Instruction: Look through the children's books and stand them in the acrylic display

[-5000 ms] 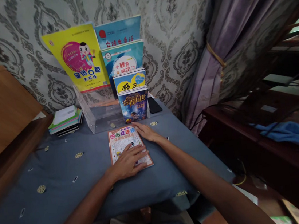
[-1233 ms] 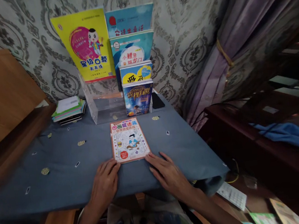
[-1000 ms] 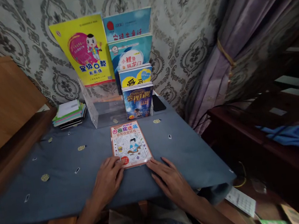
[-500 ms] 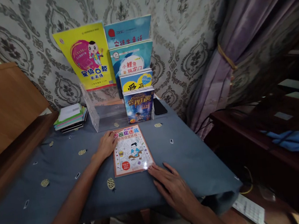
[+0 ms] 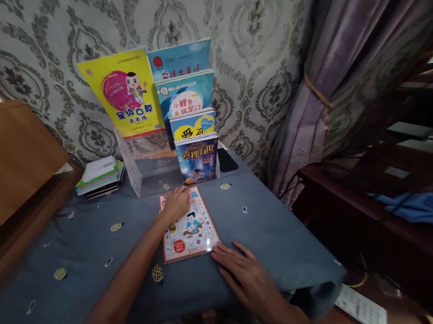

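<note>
Lying flat on the blue-grey tablecloth with small yellow motifs [image 5: 77, 252], the thin rectangular paper book with a white, orange-bordered cover [image 5: 194, 236] sits in front of you, just short of the clear plastic display stand [image 5: 135, 179]. Its long axis runs away from you, towards the stand, with the printed title at the far end.

Your left hand [image 5: 176, 205] crosses that far end from the left, covering part of the title, its fingers held together and pointing right; it is not wrapped around the book, though you cannot tell how its hidden fingertips press. Your right hand [image 5: 248, 279] is spread loosely, palm down, with its fingertips at the near right corner and nothing enclosed in it.

So from your right hand the book extends forward and to the left, while your left hand is nearer its middle; the two hands sit roughly at diagonal ends of the cover.

Beyond your left fingers, the dark blue book with gold lettering [image 5: 199, 160] stands upright in the stand.
</note>
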Motion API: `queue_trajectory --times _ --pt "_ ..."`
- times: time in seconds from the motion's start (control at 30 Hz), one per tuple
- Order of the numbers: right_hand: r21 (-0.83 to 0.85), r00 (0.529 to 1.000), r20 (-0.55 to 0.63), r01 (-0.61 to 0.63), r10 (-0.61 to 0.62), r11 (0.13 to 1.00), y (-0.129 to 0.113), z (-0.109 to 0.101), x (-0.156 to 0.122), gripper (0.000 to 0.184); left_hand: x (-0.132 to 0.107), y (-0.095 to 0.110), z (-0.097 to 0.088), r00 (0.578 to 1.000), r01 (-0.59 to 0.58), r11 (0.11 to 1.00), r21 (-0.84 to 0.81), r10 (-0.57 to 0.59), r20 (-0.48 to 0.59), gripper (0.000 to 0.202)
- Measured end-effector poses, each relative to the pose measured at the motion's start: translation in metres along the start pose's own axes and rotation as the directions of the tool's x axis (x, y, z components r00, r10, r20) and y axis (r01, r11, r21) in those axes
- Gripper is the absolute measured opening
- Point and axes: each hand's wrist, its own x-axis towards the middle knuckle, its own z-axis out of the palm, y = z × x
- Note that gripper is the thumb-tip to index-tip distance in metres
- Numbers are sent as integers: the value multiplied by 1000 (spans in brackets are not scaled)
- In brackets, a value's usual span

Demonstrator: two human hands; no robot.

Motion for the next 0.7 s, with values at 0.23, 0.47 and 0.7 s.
queue_trajectory --times 0.23,0.47,0.7 --pt "19 999 20 -29 29 999 0 1 -1 37 16 11 4 999 -49 999 -2 49 14 46" --pt "29 997 34 -63 62 998 -2 2 -1 35 -5 15 14 981 -192 976 -106 187 -55 47" --pt "33 996 51 -71 69 997 -5 1 1 34 -45 37 6 922 -386 909 -160 384 -45 46"
